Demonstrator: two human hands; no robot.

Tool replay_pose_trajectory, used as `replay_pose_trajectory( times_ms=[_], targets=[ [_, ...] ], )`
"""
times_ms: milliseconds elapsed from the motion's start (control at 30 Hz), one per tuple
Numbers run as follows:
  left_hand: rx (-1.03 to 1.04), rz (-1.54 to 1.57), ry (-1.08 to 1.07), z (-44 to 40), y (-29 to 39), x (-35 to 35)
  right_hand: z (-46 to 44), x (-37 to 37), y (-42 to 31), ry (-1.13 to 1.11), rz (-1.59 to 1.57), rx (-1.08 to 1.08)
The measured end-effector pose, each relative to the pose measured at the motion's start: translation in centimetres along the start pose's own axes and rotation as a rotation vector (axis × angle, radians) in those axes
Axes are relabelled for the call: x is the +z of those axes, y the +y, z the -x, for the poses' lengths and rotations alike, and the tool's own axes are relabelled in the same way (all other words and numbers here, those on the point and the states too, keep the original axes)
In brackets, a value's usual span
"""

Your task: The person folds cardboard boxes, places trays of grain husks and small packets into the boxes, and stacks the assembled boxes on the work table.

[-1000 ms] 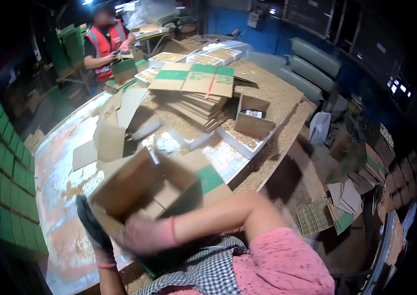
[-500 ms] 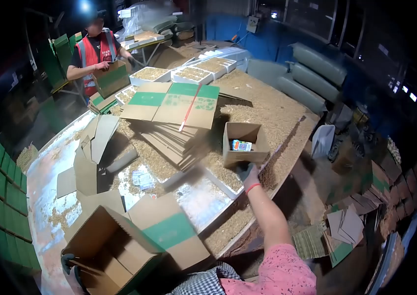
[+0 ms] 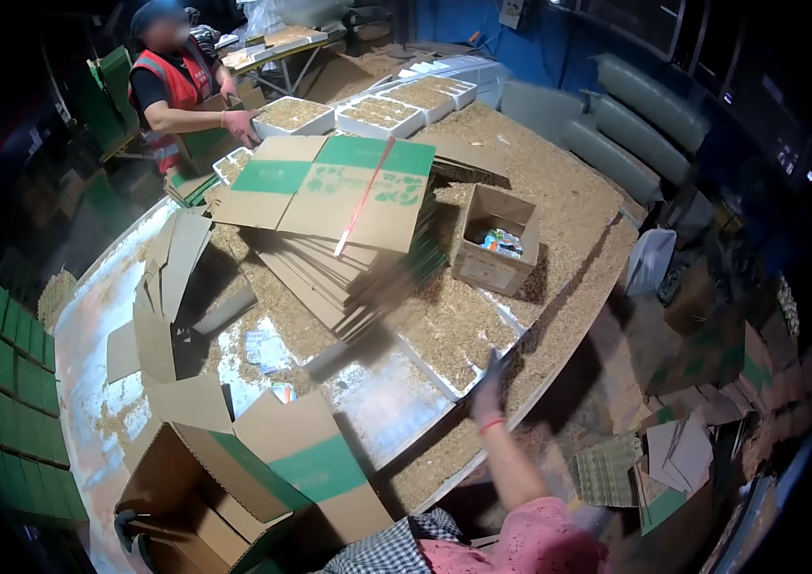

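Note:
My left hand (image 3: 128,532), in a dark glove, grips the left edge of a large open cardboard box (image 3: 277,469) at the lower left. The box is tilted, and its bare inside faces me. My right hand (image 3: 489,387), gloved and slightly blurred, is at the near corner of a white tray (image 3: 459,390) filled with tan, grain-like material. Its fingers stretch forward along the tray's side; whether they press on the rim is hard to see. Beyond it stands a small open cardboard box (image 3: 490,272) holding colourful packets (image 3: 503,243).
A stack of flattened cartons (image 3: 329,201) lies mid-table on loose tan material. Farther back are several filled white trays (image 3: 377,129). A co-worker in a red vest (image 3: 176,81) stands at the far left. Green sacks (image 3: 640,143) lie at the back right; cardboard pieces (image 3: 678,450) are at the lower right.
My right hand has left the small box and drawn back to the white tray's corner. The co-worker's hand has come down near a far tray. My left hand stays on the large box.

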State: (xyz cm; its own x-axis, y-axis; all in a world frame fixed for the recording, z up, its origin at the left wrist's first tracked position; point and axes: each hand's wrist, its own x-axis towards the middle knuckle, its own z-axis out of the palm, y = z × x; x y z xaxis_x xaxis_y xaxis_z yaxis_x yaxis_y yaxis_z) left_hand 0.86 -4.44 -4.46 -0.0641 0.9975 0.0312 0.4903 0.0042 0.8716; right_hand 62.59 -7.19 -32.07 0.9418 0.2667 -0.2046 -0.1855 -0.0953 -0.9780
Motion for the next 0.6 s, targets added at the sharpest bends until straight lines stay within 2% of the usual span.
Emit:
replay_pose_trajectory(
  times_ms=[67,133,167,267,300,333,400,467,533,600],
  targets=[
    [-0.031,-0.032,-0.005,-0.1,-0.8,-0.8,3.2,1.7,-2.2,-0.014,-0.215,0.144],
    [-0.014,-0.005,-0.009,-1.2,-1.8,-1.1,4.2,1.9,-3.4,-0.048,-0.24,0.124],
    [-0.005,0.01,-0.017,-1.9,-2.5,-1.4,4.7,1.6,-4.1,-0.087,-0.166,0.043],
    [0.021,0.055,-0.031,-3.2,-3.9,-2.4,4.7,0.4,-6.2,-0.211,-0.476,0.181],
    [0.123,-0.018,0.012,-3.1,-3.9,-2.6,5.2,0.0,-7.2,-0.185,-0.445,0.137],
    [0.127,-0.004,0.029,-3.3,-4.0,-2.5,5.3,0.0,-8.2,-0.166,-0.419,0.084],
    [0.127,0.145,-0.018,-3.2,-4.7,-3.0,4.3,-2.2,-7.2,-0.293,-0.395,0.002],
    [0.18,0.085,-0.03,-3.6,-6.2,-3.6,9.0,-4.2,-12.6,-0.505,-0.516,-0.043],
    [0.247,0.16,-0.015,-3.2,-4.9,-2.7,12.7,-5.6,-16.5,-0.667,-0.577,0.142],
    [0.204,0.126,-0.019,-3.3,-2.9,-2.3,15.1,-5.3,-19.6,-0.727,-0.624,0.323]
  ],
)
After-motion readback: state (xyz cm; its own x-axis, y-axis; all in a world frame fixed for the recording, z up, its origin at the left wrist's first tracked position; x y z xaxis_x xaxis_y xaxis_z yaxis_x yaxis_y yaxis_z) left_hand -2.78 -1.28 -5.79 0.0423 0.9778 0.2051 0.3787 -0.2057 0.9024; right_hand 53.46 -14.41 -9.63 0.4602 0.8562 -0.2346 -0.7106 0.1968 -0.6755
